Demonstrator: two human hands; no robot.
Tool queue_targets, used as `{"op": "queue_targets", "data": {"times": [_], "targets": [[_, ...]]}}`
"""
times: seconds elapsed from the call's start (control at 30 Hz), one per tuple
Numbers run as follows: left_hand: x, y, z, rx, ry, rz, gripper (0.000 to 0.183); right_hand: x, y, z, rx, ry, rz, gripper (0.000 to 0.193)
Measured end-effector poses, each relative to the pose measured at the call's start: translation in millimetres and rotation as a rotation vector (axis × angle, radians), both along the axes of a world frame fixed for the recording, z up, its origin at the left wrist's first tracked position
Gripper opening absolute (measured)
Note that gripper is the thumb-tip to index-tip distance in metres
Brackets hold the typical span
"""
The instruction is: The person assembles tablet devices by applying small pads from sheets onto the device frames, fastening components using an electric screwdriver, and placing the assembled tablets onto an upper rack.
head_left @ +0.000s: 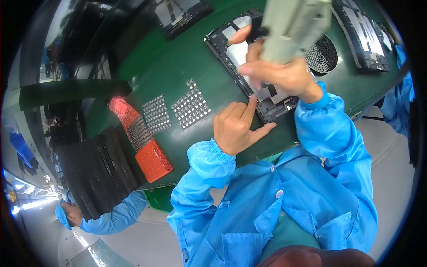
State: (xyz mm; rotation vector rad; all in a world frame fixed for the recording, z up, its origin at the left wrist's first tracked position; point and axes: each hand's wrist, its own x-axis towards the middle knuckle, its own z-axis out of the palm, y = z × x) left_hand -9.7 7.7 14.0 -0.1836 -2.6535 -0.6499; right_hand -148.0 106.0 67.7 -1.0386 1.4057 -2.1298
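Note:
An opened tablet-like device with a black frame and silver panels lies in front of me on the green table. My left hand rests at its near left corner. The index fingertip touches the frame, the thumb stretches along the near edge, and the other fingers are bent. Above the device, my right hand is closed around a thick pale grey-green power tool with a black part at its side. The tool is blurred, and its working tip is out of sight. Partly behind it sits a round dish of small dark pieces.
Two sheets of small square parts lie left of the device. Beside them are a red bubble-wrap pouch and a black stack. More opened devices lie farther off. Another person is at lower left.

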Motion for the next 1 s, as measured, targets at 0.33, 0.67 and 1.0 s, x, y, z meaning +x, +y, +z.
{"op": "queue_targets", "data": {"times": [0.33,0.67,1.0], "targets": [[1.7,0.4,-9.9,0.009,0.044,0.033,0.057,12.6,-17.1,-9.7,0.126,-0.093,0.089,0.032],[2.3,-1.1,-10.2,0.012,0.023,0.043,0.057,13.4,-19.3,-18.6,0.175,-0.036,0.104,0.03],[-1.6,2.2,-14.9,0.082,0.056,-0.001,0.056,17.8,-14.6,-26.2,0.093,-0.01,0.036,0.044]]}}
